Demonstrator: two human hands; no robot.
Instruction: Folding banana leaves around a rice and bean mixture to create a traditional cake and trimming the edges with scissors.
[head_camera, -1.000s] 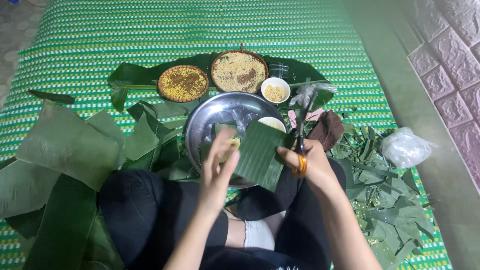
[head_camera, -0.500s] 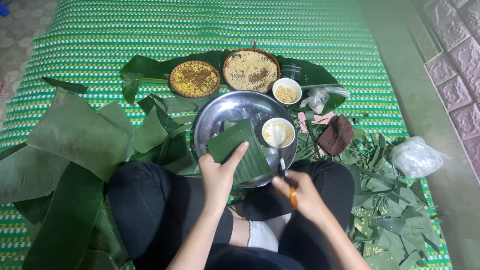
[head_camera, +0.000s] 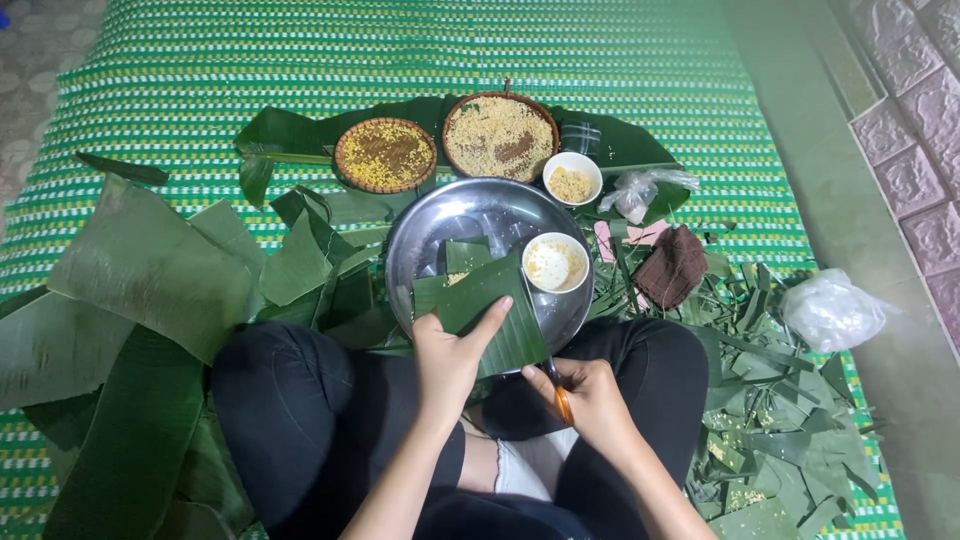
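I sit cross-legged on a green striped mat. My left hand (head_camera: 452, 352) presses a folded banana leaf piece (head_camera: 485, 305) against the near rim of a round metal tray (head_camera: 440, 225). My right hand (head_camera: 585, 395) grips scissors with orange handles (head_camera: 562, 398), blades at the leaf's near right edge. Inside the tray stand a small white bowl of pale filling (head_camera: 555, 263) and another small leaf piece (head_camera: 465, 256).
Two woven baskets of grain (head_camera: 385, 153) (head_camera: 500, 135) and a white bowl (head_camera: 572, 181) sit on a big leaf behind the tray. Large banana leaves (head_camera: 150, 270) pile at the left. Leaf scraps (head_camera: 770, 420), a brown cloth (head_camera: 672, 266) and plastic bags (head_camera: 830, 310) lie at the right.
The leaf piece has come down from mid-air onto the tray's near rim. My right hand dropped toward my lap with the scissors and now sits at the leaf's edge.
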